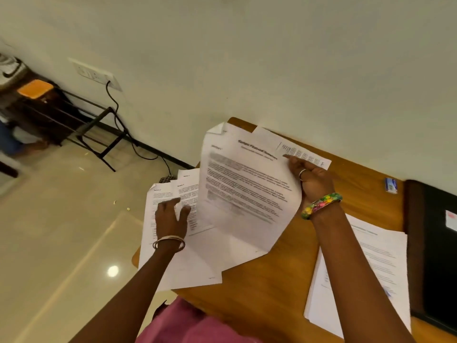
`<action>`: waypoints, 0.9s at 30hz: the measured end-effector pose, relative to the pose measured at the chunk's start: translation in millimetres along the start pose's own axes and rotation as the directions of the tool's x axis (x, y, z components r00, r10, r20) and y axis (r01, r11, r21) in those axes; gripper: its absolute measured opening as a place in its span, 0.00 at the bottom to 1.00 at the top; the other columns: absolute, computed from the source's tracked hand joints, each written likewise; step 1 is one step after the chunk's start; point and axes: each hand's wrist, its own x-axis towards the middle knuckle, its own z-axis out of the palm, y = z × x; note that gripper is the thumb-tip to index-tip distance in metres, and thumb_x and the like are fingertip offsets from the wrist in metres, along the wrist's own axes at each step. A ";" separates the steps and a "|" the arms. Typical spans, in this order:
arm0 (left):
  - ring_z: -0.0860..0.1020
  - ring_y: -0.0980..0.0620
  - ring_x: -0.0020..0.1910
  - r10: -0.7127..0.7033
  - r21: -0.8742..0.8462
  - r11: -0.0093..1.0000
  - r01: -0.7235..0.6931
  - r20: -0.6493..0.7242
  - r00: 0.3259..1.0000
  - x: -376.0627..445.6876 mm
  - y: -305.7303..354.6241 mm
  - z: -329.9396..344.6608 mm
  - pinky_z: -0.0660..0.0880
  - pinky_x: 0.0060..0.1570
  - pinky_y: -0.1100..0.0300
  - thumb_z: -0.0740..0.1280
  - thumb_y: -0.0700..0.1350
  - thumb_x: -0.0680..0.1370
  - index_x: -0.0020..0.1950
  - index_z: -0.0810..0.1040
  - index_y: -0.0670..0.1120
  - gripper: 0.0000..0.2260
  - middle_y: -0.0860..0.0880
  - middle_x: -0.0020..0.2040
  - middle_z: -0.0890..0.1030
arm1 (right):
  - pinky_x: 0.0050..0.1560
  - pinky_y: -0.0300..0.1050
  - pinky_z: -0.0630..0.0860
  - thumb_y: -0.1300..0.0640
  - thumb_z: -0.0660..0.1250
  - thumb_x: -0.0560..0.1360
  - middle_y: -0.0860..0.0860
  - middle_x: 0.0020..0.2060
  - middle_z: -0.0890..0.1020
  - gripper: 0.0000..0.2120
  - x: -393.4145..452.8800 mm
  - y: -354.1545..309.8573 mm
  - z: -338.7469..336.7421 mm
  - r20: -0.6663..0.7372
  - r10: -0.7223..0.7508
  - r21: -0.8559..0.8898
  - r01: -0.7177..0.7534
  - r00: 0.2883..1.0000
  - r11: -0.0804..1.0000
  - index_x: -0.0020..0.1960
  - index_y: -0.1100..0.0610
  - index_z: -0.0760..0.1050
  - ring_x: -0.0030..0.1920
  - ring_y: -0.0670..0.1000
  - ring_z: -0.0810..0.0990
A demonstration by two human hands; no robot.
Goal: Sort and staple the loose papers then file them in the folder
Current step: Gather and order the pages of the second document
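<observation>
Pink cloth (195, 328) at the bottom centre of the frame sits closest to the lens; both forearms reach up from it over the wooden table (272, 293).

Right hand (314, 180), centre right: fingers and thumb pinch the right edge of a printed sheet (247, 189), which is lifted and tilted off the surface. A second sheet (304, 152) shows behind it at the fingertips; cannot tell whether the pinch includes it.

Left hand (171, 216), centre left: fingers spread and relaxed, resting on the fanned loose papers (188, 243) that overhang the table's left edge. Holding nothing.

A separate paper stack (371, 268) lies flat at lower right, partly under the right forearm. Dark folder (435, 256) at the right edge, closed. Small blue box (391, 185) near the wall, possibly staples. No stapler in view.

Judgement: sorting stage, nothing stapled yet.

Method note: read the heading on the lifted sheet before placing it; keep the left palm pressing the fan so overhanging pages do not slide to the floor. Square the edges against the table before stapling.
</observation>
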 end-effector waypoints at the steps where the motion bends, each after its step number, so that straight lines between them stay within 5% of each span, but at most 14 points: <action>1: 0.73 0.44 0.60 0.012 -0.139 0.990 -0.010 0.009 1.000 2.3 2.8 -1.8 0.70 0.59 0.52 0.66 0.47 0.77 0.62 0.76 0.42 0.16 0.42 0.61 0.75 | 0.51 0.49 0.79 0.59 0.70 0.72 0.54 0.55 0.82 0.04 10.9 11.3 -7.7 -0.045 0.045 -0.043 -0.047 0.998 0.998 0.44 0.53 0.83 0.52 0.53 0.81; 3: 0.74 0.49 0.59 -0.103 -0.456 0.878 0.149 0.124 0.987 3.7 14.4 -8.2 0.71 0.57 0.55 0.62 0.48 0.79 0.61 0.77 0.46 0.13 0.48 0.61 0.77 | 0.61 0.52 0.74 0.56 0.69 0.74 0.53 0.62 0.77 0.04 30.1 33.8 -21.1 -0.139 0.116 -0.277 -0.151 0.984 0.949 0.47 0.49 0.82 0.60 0.56 0.77; 5: 0.77 0.50 0.55 -0.133 -0.607 0.741 0.287 0.286 0.949 4.7 27.9 -10.8 0.73 0.50 0.58 0.59 0.48 0.80 0.62 0.77 0.47 0.14 0.48 0.58 0.80 | 0.67 0.46 0.68 0.50 0.66 0.76 0.52 0.66 0.73 0.15 36.4 48.5 -26.2 -0.212 0.172 -0.437 -0.250 0.962 0.864 0.59 0.55 0.78 0.66 0.57 0.72; 7: 0.81 0.49 0.45 -0.122 -0.599 0.709 0.373 0.417 0.901 3.9 39.3 -11.2 0.76 0.40 0.62 0.60 0.45 0.80 0.61 0.76 0.43 0.13 0.43 0.52 0.82 | 0.61 0.40 0.66 0.49 0.62 0.78 0.56 0.68 0.71 0.21 33.1 60.4 -27.2 -0.232 0.180 -0.571 -0.284 0.956 0.770 0.65 0.61 0.73 0.67 0.58 0.69; 10: 0.81 0.51 0.37 -0.136 -0.445 0.793 0.417 0.537 0.832 -3.8 40.1 -5.9 0.77 0.33 0.64 0.66 0.41 0.77 0.60 0.75 0.41 0.13 0.43 0.47 0.82 | 0.61 0.47 0.72 0.47 0.63 0.77 0.60 0.59 0.78 0.17 22.3 76.3 -22.4 -0.284 0.258 -0.537 -0.377 0.923 0.755 0.50 0.62 0.77 0.57 0.61 0.76; 13: 0.80 0.50 0.46 -0.151 -0.157 0.956 0.247 0.458 0.876 -8.3 28.4 5.6 0.76 0.52 0.56 0.72 0.47 0.72 0.60 0.77 0.47 0.17 0.49 0.47 0.82 | 0.57 0.57 0.77 0.47 0.64 0.77 0.59 0.54 0.81 0.14 19.5 89.4 -22.3 -0.208 0.349 -0.414 -0.406 0.914 0.815 0.50 0.57 0.79 0.50 0.57 0.79; 15: 0.78 0.48 0.53 -0.106 -0.149 0.974 0.172 0.373 0.922 -6.6 30.2 8.3 0.72 0.54 0.57 0.73 0.48 0.71 0.63 0.74 0.47 0.22 0.48 0.54 0.80 | 0.54 0.54 0.78 0.50 0.64 0.77 0.55 0.50 0.83 0.12 12.4 88.7 -16.6 -0.110 0.382 -0.221 -0.397 0.918 0.891 0.52 0.57 0.80 0.48 0.56 0.80; 19: 0.69 0.45 0.66 0.030 -0.197 0.980 0.034 0.314 0.949 10.9 51.2 8.2 0.67 0.64 0.47 0.75 0.49 0.69 0.72 0.64 0.46 0.35 0.45 0.69 0.70 | 0.59 0.53 0.76 0.55 0.65 0.76 0.59 0.53 0.82 0.12 13.2 86.7 -10.8 0.044 0.387 -0.154 -0.376 0.921 0.914 0.53 0.62 0.80 0.54 0.57 0.79; 23: 0.77 0.45 0.57 -0.034 -0.238 0.962 0.134 0.382 0.924 27.7 62.5 6.8 0.73 0.60 0.49 0.74 0.44 0.69 0.68 0.70 0.47 0.28 0.44 0.61 0.78 | 0.54 0.49 0.78 0.57 0.65 0.77 0.56 0.49 0.82 0.08 17.5 82.4 -9.8 0.063 0.409 -0.147 -0.396 0.911 0.906 0.48 0.60 0.80 0.47 0.53 0.80; 27: 0.77 0.46 0.49 -0.137 -0.265 0.940 0.214 0.282 0.950 26.8 61.8 3.4 0.74 0.56 0.52 0.72 0.43 0.72 0.59 0.79 0.43 0.16 0.44 0.52 0.81 | 0.54 0.53 0.77 0.55 0.65 0.77 0.54 0.44 0.83 0.08 21.5 82.1 -13.6 -0.004 0.389 -0.144 -0.385 0.921 0.912 0.44 0.58 0.80 0.44 0.53 0.80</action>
